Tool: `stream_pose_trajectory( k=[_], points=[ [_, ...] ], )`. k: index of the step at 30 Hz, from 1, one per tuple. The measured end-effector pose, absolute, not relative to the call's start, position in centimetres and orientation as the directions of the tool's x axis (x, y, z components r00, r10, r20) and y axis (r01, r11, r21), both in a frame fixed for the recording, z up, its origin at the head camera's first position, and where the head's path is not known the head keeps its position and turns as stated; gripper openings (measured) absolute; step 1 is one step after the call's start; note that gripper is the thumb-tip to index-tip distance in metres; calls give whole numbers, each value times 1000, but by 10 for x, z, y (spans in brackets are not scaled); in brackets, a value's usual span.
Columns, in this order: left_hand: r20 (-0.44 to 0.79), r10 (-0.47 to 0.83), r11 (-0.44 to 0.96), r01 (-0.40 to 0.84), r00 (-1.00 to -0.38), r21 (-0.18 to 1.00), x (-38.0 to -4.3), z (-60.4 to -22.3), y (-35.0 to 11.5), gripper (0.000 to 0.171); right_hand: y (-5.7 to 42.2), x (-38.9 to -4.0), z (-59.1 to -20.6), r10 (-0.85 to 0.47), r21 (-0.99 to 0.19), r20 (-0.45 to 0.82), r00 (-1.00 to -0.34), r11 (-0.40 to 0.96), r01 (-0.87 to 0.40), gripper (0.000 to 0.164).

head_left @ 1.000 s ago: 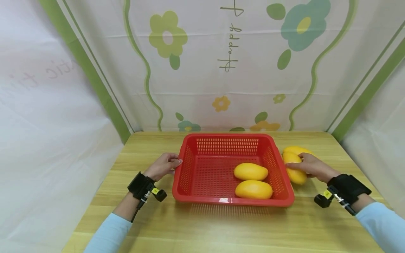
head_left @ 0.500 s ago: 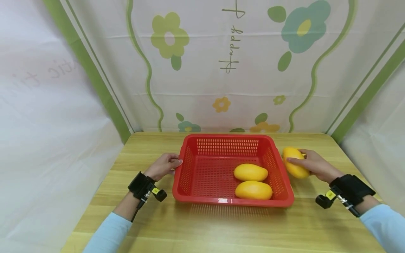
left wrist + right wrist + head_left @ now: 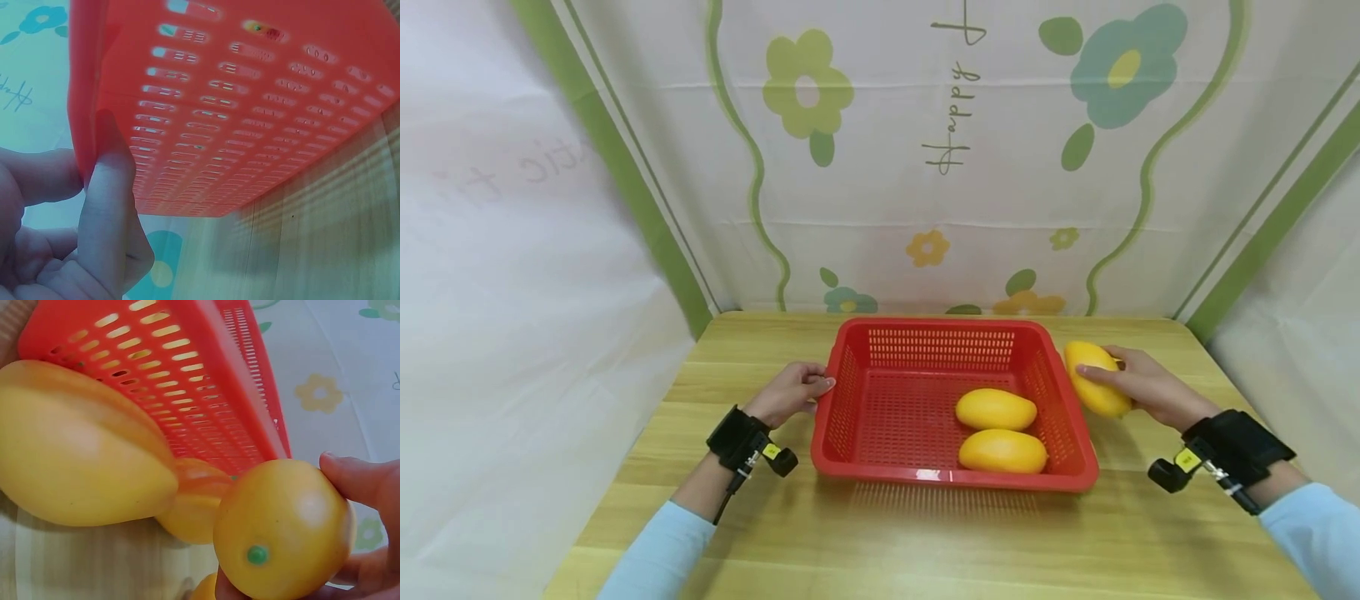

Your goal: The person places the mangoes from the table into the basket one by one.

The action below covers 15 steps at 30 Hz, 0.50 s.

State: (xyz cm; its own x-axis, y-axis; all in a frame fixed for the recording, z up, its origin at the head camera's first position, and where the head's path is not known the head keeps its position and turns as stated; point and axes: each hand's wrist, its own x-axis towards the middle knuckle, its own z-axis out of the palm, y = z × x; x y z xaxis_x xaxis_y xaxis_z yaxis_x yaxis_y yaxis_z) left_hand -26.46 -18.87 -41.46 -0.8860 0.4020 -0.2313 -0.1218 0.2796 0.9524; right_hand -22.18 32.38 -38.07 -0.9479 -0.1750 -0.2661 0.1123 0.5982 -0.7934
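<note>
A red perforated plastic basket [image 3: 910, 417] stands on the table. My left hand [image 3: 792, 393] grips its left rim; in the left wrist view the thumb and fingers [image 3: 109, 212] pinch the rim from both sides. Two yellow mangoes, an upper mango [image 3: 995, 409] and a lower mango [image 3: 1002, 451], lie in the basket's right half. Just outside the right rim, my right hand [image 3: 1150, 387] holds another mango [image 3: 1092, 377], tilted. In the right wrist view the held mango [image 3: 281, 531] shows a green stem spot, and the fingers are partly hidden behind it.
The right wrist view shows a large mango [image 3: 81, 450] beside the basket's outer wall and another mango [image 3: 194, 500] behind it. A yellow edge of a further one shows below the held mango. Wooden tabletop [image 3: 880, 550] extends in front; a flowered cloth [image 3: 865, 192] hangs behind.
The right hand has lifted its mango slightly up and away from the table, close to the basket's right rim. The left hand and the basket have stayed in place.
</note>
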Motion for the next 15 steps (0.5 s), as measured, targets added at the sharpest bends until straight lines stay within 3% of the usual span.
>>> stream_pose_trajectory(
  k=[15],
  points=[
    [-232, 405, 255, -135, -884, 957, -264, -413, -190, 31, 313, -236, -354, -215, -759, -228, -950, 650, 35, 73]
  ],
)
